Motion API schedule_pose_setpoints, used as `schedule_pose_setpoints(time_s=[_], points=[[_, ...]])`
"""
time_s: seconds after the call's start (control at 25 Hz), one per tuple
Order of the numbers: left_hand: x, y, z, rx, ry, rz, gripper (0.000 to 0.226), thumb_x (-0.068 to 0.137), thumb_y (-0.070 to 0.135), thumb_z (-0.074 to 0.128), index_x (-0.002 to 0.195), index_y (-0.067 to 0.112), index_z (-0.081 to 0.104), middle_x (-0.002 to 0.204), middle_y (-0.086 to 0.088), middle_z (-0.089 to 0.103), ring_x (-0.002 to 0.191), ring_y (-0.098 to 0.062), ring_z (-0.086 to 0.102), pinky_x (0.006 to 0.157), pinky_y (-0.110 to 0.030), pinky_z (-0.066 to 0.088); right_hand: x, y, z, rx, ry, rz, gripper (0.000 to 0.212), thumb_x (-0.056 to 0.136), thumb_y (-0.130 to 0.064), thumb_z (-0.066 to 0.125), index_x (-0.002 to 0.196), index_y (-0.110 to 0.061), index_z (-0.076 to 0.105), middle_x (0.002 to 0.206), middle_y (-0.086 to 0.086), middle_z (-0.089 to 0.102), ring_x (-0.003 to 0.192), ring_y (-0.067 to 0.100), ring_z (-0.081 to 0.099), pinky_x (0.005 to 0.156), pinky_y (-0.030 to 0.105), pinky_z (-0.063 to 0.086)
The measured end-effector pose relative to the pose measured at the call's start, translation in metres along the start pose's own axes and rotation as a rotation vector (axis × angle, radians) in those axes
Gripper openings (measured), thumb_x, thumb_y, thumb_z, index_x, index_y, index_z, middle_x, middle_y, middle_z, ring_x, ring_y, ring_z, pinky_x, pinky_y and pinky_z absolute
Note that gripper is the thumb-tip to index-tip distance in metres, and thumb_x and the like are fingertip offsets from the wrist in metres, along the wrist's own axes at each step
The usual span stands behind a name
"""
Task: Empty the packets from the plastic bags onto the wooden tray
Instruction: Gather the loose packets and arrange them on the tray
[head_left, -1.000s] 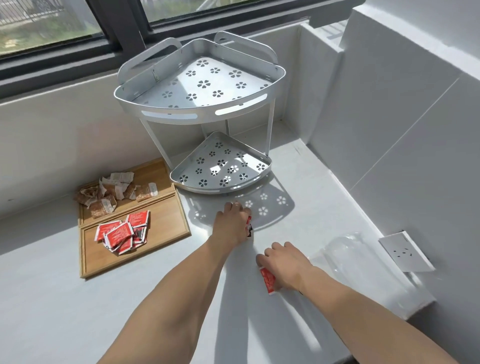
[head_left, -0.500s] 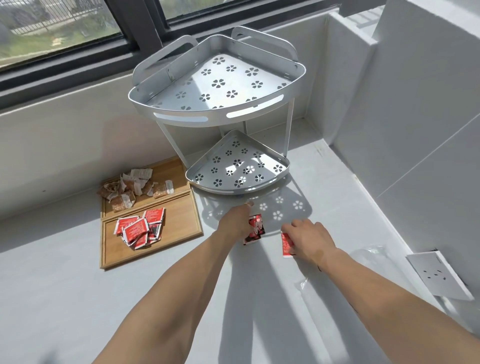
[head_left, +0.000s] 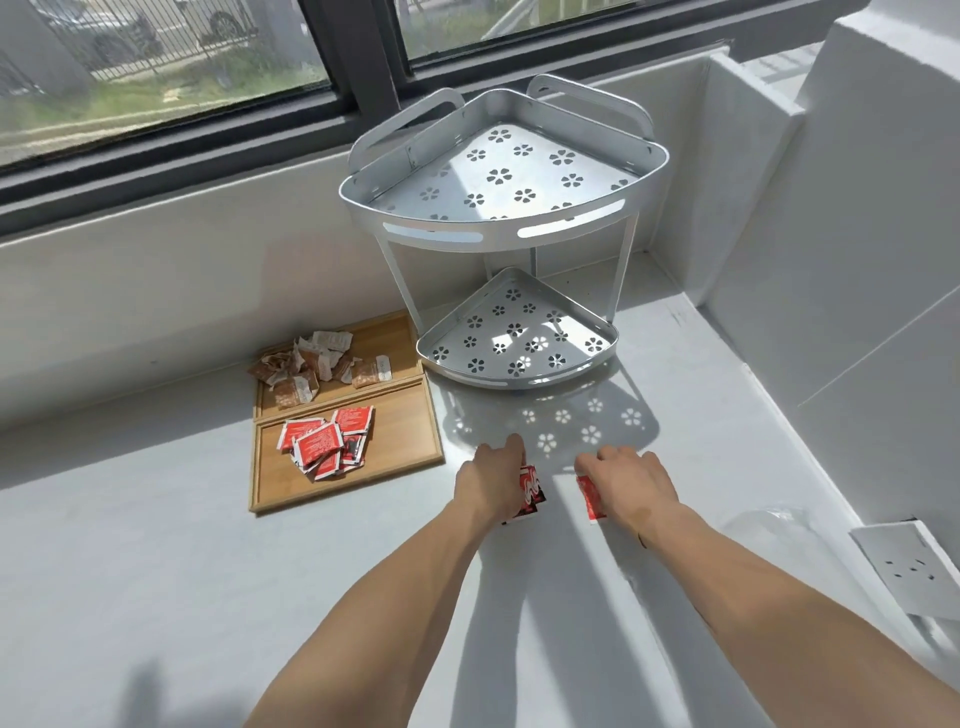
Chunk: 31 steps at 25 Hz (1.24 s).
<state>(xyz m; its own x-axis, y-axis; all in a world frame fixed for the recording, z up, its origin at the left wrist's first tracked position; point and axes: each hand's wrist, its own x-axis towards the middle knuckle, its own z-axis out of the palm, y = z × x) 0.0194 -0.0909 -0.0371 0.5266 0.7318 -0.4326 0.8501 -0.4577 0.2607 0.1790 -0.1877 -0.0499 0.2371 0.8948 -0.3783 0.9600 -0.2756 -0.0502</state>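
Observation:
A wooden tray (head_left: 405, 447) with two compartments lies on the grey counter at the left. Its far compartment holds several brown packets (head_left: 311, 364); its near one holds several red packets (head_left: 324, 441). My left hand (head_left: 491, 480) grips a red packet (head_left: 531, 493) just right of the tray. My right hand (head_left: 631, 488) grips another red packet (head_left: 591, 499) beside it. A clear plastic bag (head_left: 769, 530) lies on the counter behind my right wrist.
A white two-tier corner rack (head_left: 498, 218) with flower cut-outs stands behind my hands, against the window wall. A white wall rises along the right, with a socket plate (head_left: 909, 566) low on it. A dark-framed window runs across the back.
My right hand has carried its red packet forward and left, away from the plastic bag, until it is level with my left hand. My left hand's packet now shows more of its face.

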Motion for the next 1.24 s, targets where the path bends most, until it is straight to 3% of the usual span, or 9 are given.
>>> schedule_pose_setpoints(time_s=[0.08, 0.2, 0.32, 0.44, 0.6, 0.88, 1.08, 1.24], points=[[-0.012, -0.016, 0.000, 0.075, 0.019, 0.029, 0.030, 0.082, 0.005, 0.049, 0.110, 0.013, 0.041, 0.096, -0.018, 0.058, 0.077, -0.037, 0.052, 0.063, -0.035, 0.038, 0.004, -0.014, -0.006, -0.023, -0.011, -0.032, 0.043, 0.072, -0.003, 0.063, 0.107, -0.026, 0.056, 0.103, -0.002, 0.061, 0.101, 0.025, 0.056, 0.073, 0.031, 0.030], [-0.025, -0.050, -0.001, 0.154, 0.002, 0.075, 0.027, 0.082, 0.006, 0.050, 0.107, 0.013, 0.041, 0.095, -0.016, 0.065, 0.100, -0.036, 0.047, 0.072, -0.039, 0.034, 0.007, -0.042, -0.009, -0.027, -0.034, -0.079, 0.029, 0.075, -0.004, 0.058, 0.098, -0.021, 0.061, 0.093, -0.001, 0.063, 0.092, 0.028, 0.057, 0.071, 0.029, 0.029], [-0.037, -0.094, -0.009, 0.156, -0.047, 0.069, 0.020, 0.091, 0.021, 0.049, 0.110, 0.016, 0.047, 0.102, -0.011, 0.069, 0.110, -0.032, 0.046, 0.078, -0.041, 0.033, 0.013, -0.076, -0.007, -0.093, -0.042, -0.144, 0.032, 0.081, -0.003, 0.050, 0.103, -0.022, 0.062, 0.104, 0.001, 0.064, 0.102, 0.027, 0.056, 0.074, 0.032, 0.034], [-0.046, -0.138, -0.019, 0.172, -0.083, 0.043, 0.023, 0.095, 0.031, 0.047, 0.115, 0.022, 0.053, 0.109, -0.009, 0.068, 0.111, -0.030, 0.049, 0.078, -0.039, 0.032, 0.021, -0.110, -0.010, -0.118, -0.042, -0.207, 0.030, 0.085, -0.009, 0.046, 0.106, -0.023, 0.062, 0.106, 0.001, 0.064, 0.105, 0.025, 0.055, 0.079, 0.036, 0.038], [-0.057, -0.198, -0.038, 0.165, -0.137, -0.024, 0.024, 0.090, 0.027, 0.054, 0.114, 0.023, 0.058, 0.111, -0.004, 0.067, 0.109, -0.028, 0.058, 0.080, -0.038, 0.045, 0.039, -0.160, -0.022, -0.119, -0.054, -0.213, 0.026, 0.081, -0.012, 0.053, 0.096, -0.027, 0.067, 0.091, -0.008, 0.071, 0.086, 0.019, 0.062, 0.058, 0.024, 0.027], [-0.051, -0.277, -0.086, 0.111, -0.096, -0.116, 0.035, 0.092, 0.024, 0.055, 0.126, 0.028, 0.055, 0.121, -0.003, 0.065, 0.111, -0.027, 0.058, 0.081, -0.037, 0.044, 0.088, -0.218, -0.058, -0.180, -0.021, -0.272, 0.018, 0.087, -0.020, 0.056, 0.102, -0.029, 0.062, 0.096, 0.000, 0.071, 0.091, 0.025, 0.064, 0.066, 0.030, 0.040], [-0.028, -0.314, -0.110, 0.107, -0.061, -0.164, 0.034, 0.093, 0.024, 0.052, 0.126, 0.031, 0.054, 0.121, 0.000, 0.065, 0.113, -0.026, 0.056, 0.078, -0.036, 0.040, 0.123, -0.240, -0.080, -0.126, -0.039, -0.237, 0.019, 0.083, -0.032, 0.064, 0.103, -0.032, 0.064, 0.102, -0.004, 0.071, 0.096, 0.023, 0.064, 0.068, 0.030, 0.039], [-0.012, -0.327, -0.100, 0.052, -0.063, -0.148, 0.033, 0.091, 0.026, 0.057, 0.123, 0.031, 0.058, 0.117, 0.001, 0.068, 0.109, -0.025, 0.058, 0.075, -0.035, 0.042, 0.140, -0.248, -0.074, -0.074, -0.072, -0.201, 0.019, 0.087, -0.025, 0.061, 0.103, -0.036, 0.063, 0.105, -0.003, 0.072, 0.098, 0.025, 0.065, 0.071, 0.031, 0.046]])
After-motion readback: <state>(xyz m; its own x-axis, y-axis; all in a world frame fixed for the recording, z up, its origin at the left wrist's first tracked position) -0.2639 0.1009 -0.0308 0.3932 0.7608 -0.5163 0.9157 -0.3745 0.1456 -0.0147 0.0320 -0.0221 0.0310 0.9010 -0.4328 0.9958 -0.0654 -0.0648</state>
